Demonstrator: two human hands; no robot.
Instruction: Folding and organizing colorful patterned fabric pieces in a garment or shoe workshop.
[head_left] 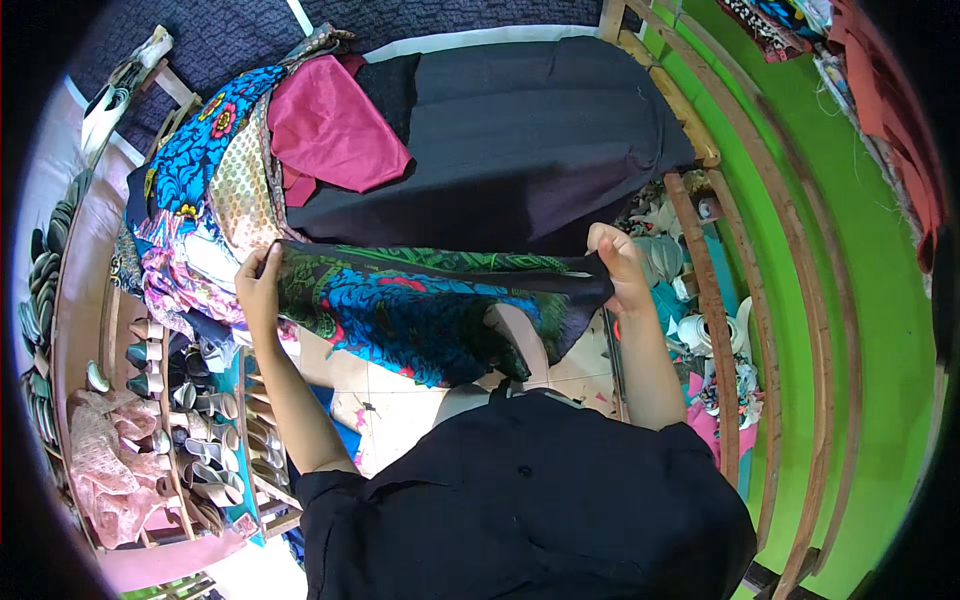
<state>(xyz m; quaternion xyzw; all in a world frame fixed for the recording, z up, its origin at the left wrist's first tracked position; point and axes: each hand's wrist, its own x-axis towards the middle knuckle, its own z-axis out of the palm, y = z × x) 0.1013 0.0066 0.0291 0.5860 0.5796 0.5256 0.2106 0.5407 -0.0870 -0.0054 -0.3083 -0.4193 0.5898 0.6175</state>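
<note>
Both hands hold one piece of patterned cloth [420, 305], green, blue and black with touches of red, stretched between them above the floor and just in front of the surface [520, 140], which is draped in black fabric. The left hand [258, 285] has its fingers pinched on one upper corner, the right hand [615, 262] has its fingers clenched on the opposite one, so the top edge runs taut and the rest hangs free. A magenta cloth [325, 130] and a pile of printed fabrics [200, 190] lie at the surface's left end
</note>
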